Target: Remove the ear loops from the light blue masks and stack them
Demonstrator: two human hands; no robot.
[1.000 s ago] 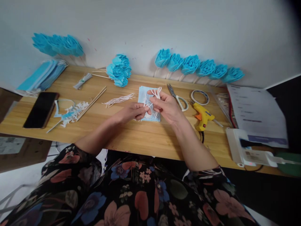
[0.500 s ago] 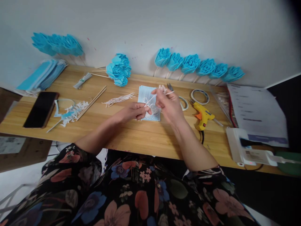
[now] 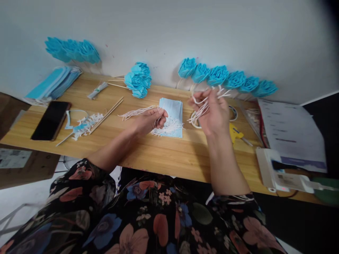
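Observation:
My right hand (image 3: 215,113) is raised over the right part of the table, its fingers closed around several white elastic cords (image 3: 200,112) that dangle on both sides of it. My left hand (image 3: 149,121) hovers by the stack of light blue mask pieces (image 3: 171,106), thumb and fingers pinched together. What the left fingertips hold, if anything, is too small to make out. A tangled heap of white cords (image 3: 172,124) lies on the mask pieces. Left of that, a straighter bunch of white cords (image 3: 136,112) rests on the wood, partly behind my left hand.
Blue flowers on sticks (image 3: 217,74) lean on the wall; more flowers (image 3: 138,79) lie mid-table. Face masks (image 3: 54,84), a phone (image 3: 50,120), wooden sticks (image 3: 106,115) and a fringed blue-white piece (image 3: 84,126) are left. A yellow glue gun (image 3: 235,132), papers (image 3: 291,130) and a power strip (image 3: 267,169) are right.
My right hand has moved right and away from my left, carrying white cords. Earlier both hands met over the mask pieces with a cord stretched between them. The view has shifted slightly.

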